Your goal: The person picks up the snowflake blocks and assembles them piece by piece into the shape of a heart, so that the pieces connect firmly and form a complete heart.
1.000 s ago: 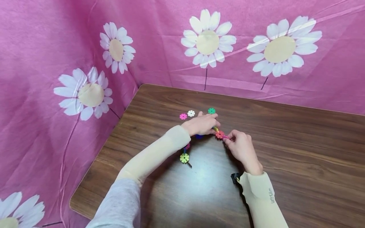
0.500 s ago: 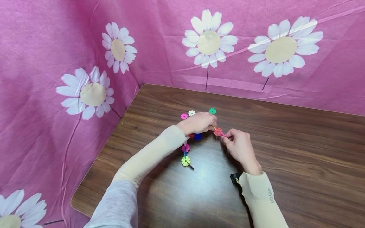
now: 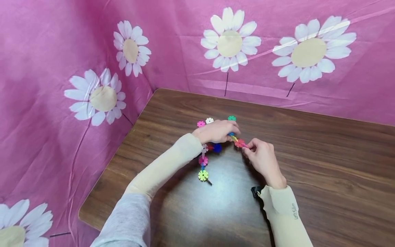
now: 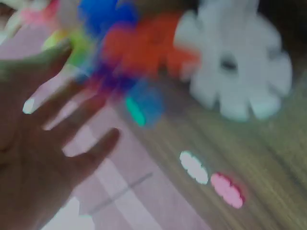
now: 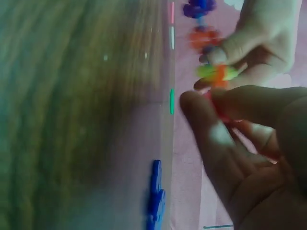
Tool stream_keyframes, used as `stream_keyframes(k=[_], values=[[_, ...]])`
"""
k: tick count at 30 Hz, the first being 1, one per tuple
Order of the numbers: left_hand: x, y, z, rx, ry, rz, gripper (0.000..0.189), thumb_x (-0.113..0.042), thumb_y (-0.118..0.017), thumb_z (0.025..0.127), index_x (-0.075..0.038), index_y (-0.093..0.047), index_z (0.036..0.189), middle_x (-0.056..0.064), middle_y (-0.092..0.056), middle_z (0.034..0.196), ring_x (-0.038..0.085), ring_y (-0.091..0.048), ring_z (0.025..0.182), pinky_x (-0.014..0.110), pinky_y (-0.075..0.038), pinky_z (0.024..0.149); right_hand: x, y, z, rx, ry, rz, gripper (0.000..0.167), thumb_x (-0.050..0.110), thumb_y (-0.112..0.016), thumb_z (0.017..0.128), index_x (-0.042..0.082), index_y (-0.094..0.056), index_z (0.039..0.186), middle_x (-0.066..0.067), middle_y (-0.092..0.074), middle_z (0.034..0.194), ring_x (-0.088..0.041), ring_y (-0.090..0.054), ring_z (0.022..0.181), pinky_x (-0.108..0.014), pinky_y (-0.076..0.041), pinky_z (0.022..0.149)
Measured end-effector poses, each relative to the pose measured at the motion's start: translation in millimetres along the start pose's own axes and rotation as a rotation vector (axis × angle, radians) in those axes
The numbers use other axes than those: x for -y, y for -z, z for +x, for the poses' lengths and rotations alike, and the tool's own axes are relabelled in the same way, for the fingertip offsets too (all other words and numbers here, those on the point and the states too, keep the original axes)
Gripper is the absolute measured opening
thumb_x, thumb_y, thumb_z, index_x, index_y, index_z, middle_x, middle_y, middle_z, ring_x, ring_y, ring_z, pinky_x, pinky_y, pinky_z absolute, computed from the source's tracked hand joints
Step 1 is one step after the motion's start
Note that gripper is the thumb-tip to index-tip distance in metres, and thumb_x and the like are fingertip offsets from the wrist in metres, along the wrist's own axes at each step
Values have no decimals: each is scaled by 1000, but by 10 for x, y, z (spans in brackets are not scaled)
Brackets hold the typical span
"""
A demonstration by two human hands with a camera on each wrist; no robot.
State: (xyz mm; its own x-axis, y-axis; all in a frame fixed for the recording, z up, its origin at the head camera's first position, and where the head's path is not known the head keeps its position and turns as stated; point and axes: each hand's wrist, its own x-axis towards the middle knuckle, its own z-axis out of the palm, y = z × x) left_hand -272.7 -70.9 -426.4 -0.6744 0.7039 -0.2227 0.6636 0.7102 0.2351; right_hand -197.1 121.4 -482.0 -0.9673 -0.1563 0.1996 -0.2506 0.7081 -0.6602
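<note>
A chain of slotted flower-shaped plastic discs runs between my hands, each disc pushed into its neighbour. My left hand pinches it by a yellow disc, thumb and fingertips around it. My right hand pinches the pink disc at the right end, mostly covered by its fingers. Between the hands shows a red-orange disc. Beyond the left hand the chain continues through a dark blue disc and a white disc to a magenta disc and a yellow-green disc.
Loose discs lie on the brown wooden table: a pink one, a white one and a green one. Blue discs show low in the right wrist view. A pink daisy-print curtain stands behind the table.
The left hand's fingers have drawn in on the chain. Its white and magenta discs, earlier mostly hidden by the left arm, now show. The right hand keeps its pinch with hardly any movement.
</note>
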Motion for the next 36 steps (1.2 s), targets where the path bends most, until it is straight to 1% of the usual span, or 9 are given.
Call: stream_keyframes(k=[2,4,9,12,17,21,26,32,36], values=[[76,27,-92,-7,83,-43,47,-21,-59,96,-15,-49,141,4,-45,148,19,-40,139,38,-36,114,-19,16,0,77,-39,-24,11,15,-70,84,8,-67,76,-4,-66,67,-17,-53,60,-28,-42,58],[179,45,-231,-37,154,-100,52,-23,-58,97,-12,-42,145,6,-43,149,21,-38,140,36,-32,117,-30,43,2,160,-62,-35,10,15,-70,84,8,-67,79,-5,-66,70,-18,-53,62,-28,-43,58],[413,-35,-596,-80,257,-246,48,-23,-60,96,-3,-49,138,11,-55,137,22,-50,128,35,-37,112,-65,157,5,337,-49,-33,9,15,-72,84,6,-68,83,-2,-65,71,-15,-53,63,-28,-44,59],[519,-122,-704,-135,338,-292,46,-22,-62,94,-2,-52,135,12,-57,133,23,-52,125,36,-39,110,-94,233,6,412,-42,-24,12,18,-72,85,7,-68,82,0,-65,68,-13,-54,61,-28,-45,60],[682,-196,-618,-229,471,-276,54,-22,-68,89,-5,-50,137,14,-50,134,30,-48,124,40,-39,110,-118,364,0,428,-43,-7,17,24,-67,91,7,-70,86,-1,-67,68,-12,-60,58,-30,-48,62],[816,-204,-487,-200,543,-215,51,-19,-72,85,-5,-55,131,14,-51,130,32,-49,120,40,-41,106,-137,429,-22,374,-49,-18,24,29,-62,94,7,-69,88,-1,-68,69,-11,-62,59,-28,-48,62],[879,-141,-423,-154,574,-230,28,-14,-70,86,-6,-64,112,11,-62,112,22,-55,103,33,-46,96,-174,470,-22,341,-48,-18,28,33,-62,94,6,-69,89,-2,-68,67,-9,-61,58,-25,-46,58],[889,-58,-441,-27,627,-406,22,-14,-72,83,-10,-57,98,9,-57,101,21,-58,79,33,-54,67,-195,494,-10,352,-53,-26,29,34,-60,95,7,-69,89,-3,-68,68,-10,-61,59,-25,-46,57],[929,-83,-477,-3,656,-499,26,-14,-77,81,-8,-52,87,6,-53,92,19,-56,72,30,-57,60,-219,496,-14,354,-60,-32,28,33,-60,95,7,-69,90,-2,-68,68,-9,-60,59,-25,-45,57]])
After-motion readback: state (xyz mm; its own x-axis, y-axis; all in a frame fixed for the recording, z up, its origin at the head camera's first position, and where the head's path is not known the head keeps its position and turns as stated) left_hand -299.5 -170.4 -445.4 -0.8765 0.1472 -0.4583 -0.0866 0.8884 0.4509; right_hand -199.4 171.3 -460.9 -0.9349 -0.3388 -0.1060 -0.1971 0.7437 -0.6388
